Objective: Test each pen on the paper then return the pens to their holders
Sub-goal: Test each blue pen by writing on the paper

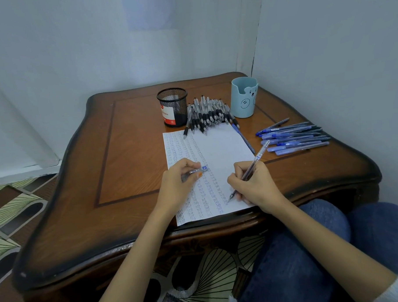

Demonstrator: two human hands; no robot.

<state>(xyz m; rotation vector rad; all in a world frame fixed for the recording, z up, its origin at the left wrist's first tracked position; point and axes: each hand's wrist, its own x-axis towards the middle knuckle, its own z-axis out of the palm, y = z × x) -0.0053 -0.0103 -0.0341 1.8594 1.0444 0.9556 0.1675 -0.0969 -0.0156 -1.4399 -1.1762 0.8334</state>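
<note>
The right hand [254, 185] has its grip closed round a clear pen [251, 169] in a writing hold, tip down on the near right part of the paper [220, 147], likely so a test mark lands beside the rows already there. The left hand [176, 181] rests on the paper's near left; its grip pinches what looks like the cap [197, 170], probably kept ready for recapping while the hand's weight steadies the sheet. The paper lies at the near edge of the worktop [129, 154], within easy reach.

Farther right, a heap of blue pens [293, 137] lies well apart from the paper. One loose blue pen [243, 137] lies along the paper's right edge. At the far edge a pile of black pens [209, 115] overlaps the paper. It sits between the mesh holder [172, 106] on the left and the blue cup [244, 97] on the right, both upright with no pens showing above their rims. The black pile crowds the way to both holders.
</note>
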